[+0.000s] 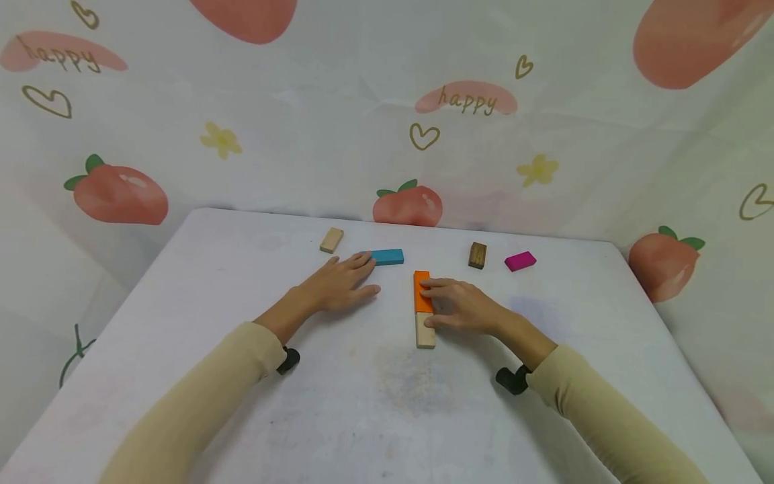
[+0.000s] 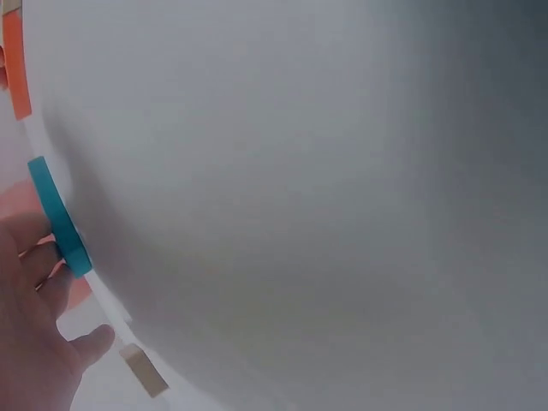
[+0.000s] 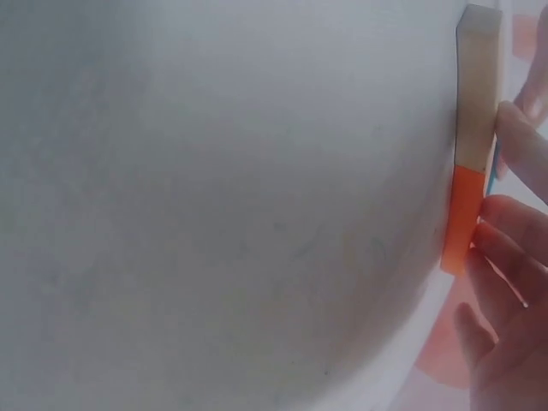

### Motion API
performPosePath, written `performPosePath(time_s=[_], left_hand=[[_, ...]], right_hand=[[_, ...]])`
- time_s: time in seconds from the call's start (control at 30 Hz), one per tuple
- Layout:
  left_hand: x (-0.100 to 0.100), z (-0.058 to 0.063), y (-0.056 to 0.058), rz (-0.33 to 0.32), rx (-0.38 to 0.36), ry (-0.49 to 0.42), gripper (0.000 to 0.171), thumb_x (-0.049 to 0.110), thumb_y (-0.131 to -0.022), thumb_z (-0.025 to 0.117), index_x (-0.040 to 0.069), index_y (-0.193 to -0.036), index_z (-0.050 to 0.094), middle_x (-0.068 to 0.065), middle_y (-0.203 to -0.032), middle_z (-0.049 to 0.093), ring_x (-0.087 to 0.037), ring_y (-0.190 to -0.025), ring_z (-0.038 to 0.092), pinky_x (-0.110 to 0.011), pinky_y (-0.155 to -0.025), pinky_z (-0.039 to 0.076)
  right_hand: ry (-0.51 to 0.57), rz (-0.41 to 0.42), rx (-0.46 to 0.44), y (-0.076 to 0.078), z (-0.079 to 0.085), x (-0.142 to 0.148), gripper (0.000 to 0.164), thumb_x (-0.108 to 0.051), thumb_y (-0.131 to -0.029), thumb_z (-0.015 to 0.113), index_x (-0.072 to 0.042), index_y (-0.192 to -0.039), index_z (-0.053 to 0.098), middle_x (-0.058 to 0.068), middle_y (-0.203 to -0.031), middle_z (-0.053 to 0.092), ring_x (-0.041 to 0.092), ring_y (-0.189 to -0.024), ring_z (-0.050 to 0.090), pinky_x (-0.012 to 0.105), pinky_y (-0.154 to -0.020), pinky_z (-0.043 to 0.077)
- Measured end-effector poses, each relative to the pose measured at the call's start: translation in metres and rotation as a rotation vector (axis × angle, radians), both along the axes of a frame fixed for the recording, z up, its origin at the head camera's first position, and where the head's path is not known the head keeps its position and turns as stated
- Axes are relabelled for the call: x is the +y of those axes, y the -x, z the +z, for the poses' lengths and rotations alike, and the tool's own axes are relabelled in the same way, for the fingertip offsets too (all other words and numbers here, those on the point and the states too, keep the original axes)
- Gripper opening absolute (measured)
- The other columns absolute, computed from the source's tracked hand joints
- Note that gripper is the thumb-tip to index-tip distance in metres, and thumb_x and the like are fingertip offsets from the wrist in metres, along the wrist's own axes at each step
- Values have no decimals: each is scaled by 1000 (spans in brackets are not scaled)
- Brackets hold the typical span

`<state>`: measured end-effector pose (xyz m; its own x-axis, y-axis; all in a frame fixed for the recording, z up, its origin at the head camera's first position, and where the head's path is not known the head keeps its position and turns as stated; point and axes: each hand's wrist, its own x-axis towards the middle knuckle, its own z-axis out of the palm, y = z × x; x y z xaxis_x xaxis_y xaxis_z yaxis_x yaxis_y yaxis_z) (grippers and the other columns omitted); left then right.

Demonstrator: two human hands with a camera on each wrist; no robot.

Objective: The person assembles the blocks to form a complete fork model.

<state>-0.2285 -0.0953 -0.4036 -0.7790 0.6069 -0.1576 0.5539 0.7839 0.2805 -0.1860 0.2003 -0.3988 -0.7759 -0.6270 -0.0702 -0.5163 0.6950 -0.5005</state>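
A blue block (image 1: 388, 257) lies crosswise near the back of the table. My left hand (image 1: 338, 284) touches its left end with the fingertips, the thumb stretched out apart from it. To the right, an orange block (image 1: 421, 293) and a plain wooden block (image 1: 425, 333) lie end to end in one line, the orange farther away. Fingertips of my right hand (image 1: 465, 306) rest on the orange block, while the thumb touches the right edge of the wooden one. In the right wrist view, the ends of the orange block (image 3: 463, 221) and the wooden block (image 3: 478, 98) meet.
A small wooden block (image 1: 332, 240) lies behind my left hand. Farther right are a dark brown block (image 1: 477, 255) and a magenta block (image 1: 521, 261). A printed cloth (image 1: 338, 101) hangs behind the white table (image 1: 363, 417).
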Motion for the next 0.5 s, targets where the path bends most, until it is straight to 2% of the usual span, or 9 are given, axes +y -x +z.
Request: performPosePath(time_s=[0.5], left_hand=[[29, 0, 7, -78, -6, -12, 73, 57, -102, 39, 9, -157, 30, -8, -163, 24, -26, -151, 19, -58, -118, 16]], right_hand=[[-24, 20, 14, 3, 1, -1, 62, -40, -88, 76, -4, -136, 61, 12, -147, 52, 36, -138, 44, 56, -109, 37]])
